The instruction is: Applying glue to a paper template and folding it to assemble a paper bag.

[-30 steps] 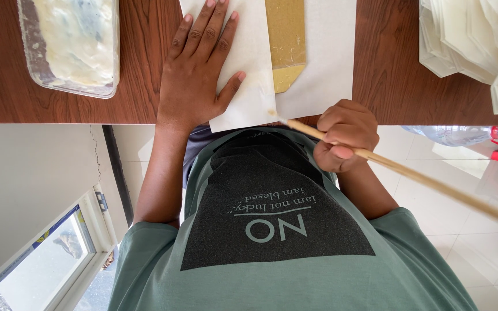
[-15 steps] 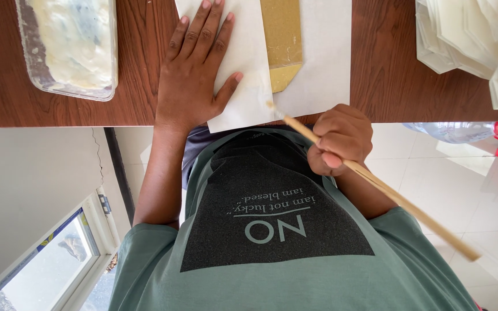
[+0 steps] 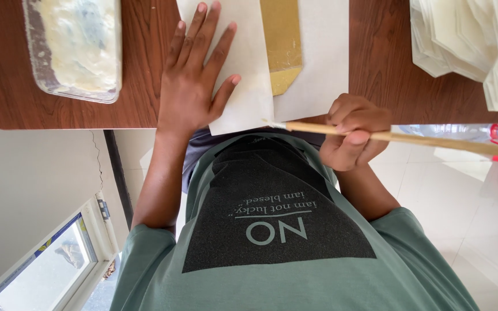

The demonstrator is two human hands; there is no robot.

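My left hand (image 3: pixel 194 86) lies flat, open, pinning thin, floppy white paper (image 3: pixel 249 69); right hand (image 3: pixel 350 132) clenches a stiff wooden stick (image 3: pixel 427 140) — perhaps a brush — mid-shaft.

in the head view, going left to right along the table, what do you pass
plastic tray of white paste → left hand flat on white paper → gold strip → right hand gripping a wooden stick → stack of white sheets

Single head-worn camera, looking steeply down and back toward the wearer's own torso; close range; brown wooden counter (image 3: pixel 76 112) edge at frame top, image appears inverted.
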